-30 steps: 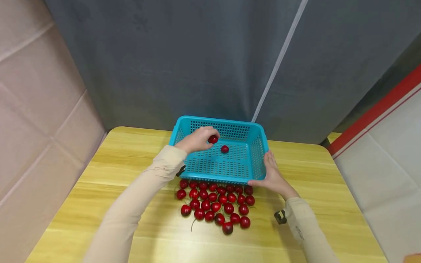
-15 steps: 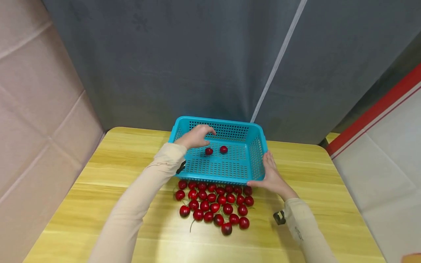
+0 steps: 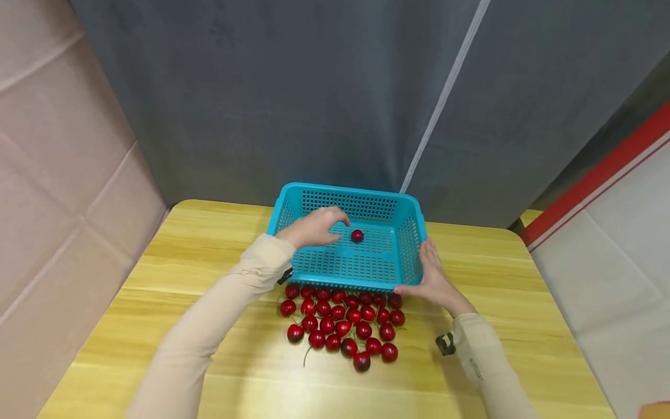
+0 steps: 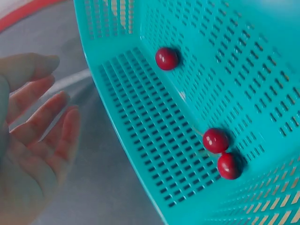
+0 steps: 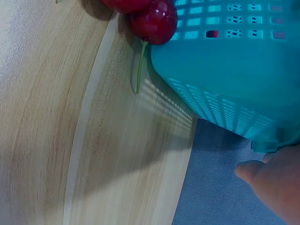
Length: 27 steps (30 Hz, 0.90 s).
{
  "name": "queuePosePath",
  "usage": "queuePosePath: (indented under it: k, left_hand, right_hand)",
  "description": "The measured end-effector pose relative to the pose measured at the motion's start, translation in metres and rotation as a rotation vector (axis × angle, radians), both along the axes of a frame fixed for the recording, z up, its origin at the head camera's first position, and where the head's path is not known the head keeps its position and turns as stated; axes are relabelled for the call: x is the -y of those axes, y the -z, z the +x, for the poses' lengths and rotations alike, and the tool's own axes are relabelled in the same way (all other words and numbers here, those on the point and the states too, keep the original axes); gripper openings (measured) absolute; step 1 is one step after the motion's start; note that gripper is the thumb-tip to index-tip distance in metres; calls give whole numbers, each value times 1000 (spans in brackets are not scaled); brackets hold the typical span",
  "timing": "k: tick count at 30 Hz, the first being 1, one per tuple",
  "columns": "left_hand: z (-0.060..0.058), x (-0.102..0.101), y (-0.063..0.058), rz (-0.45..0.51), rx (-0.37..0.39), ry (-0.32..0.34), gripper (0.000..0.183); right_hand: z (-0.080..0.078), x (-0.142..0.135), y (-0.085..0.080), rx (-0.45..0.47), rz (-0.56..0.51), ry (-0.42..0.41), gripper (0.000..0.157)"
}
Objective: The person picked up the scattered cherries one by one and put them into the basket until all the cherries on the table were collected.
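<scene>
Head view: my left hand (image 3: 314,227) is over the blue plastic basket (image 3: 345,187) full of little holes, with its fingers a bit bent, and it holds nothing. My right hand (image 3: 439,285) touches the basket's near right corner. Its thumb sticks out and its fingers lie straight against the side, not curled round it. In the left wrist view, three shiny round red cherries (image 4: 167,58) are inside the basket: two side by side, one apart. Lots more cherries (image 3: 343,328) lie on the yellow wooden table (image 3: 481,262), just in front of the basket.
</scene>
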<state>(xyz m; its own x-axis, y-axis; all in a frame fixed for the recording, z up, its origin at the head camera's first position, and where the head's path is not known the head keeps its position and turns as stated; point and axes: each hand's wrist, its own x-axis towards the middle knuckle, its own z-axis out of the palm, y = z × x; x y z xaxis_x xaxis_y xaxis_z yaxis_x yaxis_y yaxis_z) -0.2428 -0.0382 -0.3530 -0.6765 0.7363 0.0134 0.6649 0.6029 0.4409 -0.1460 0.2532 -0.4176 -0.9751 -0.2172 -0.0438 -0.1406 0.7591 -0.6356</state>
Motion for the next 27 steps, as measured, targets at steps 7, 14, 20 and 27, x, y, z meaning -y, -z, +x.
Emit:
queuePosePath:
  k: [7, 14, 20, 27]
  left_hand:
    - [33, -4, -3, 24, -70, 117, 30]
    - [77, -18, 0, 14, -198, 272, 18]
    - [115, -33, 11, 0, -308, 402, 17]
    - [146, -47, 35, -86, -374, 529, 24]
  right_hand:
    - [-1, -1, -1, -7, 7, 1, 126]
    - [-1, -2, 0, -8, 7, 6, 127]
    - [-1, -2, 0, -10, 8, 12, 127]
    - [-1, -1, 0, -9, 15, 15, 126]
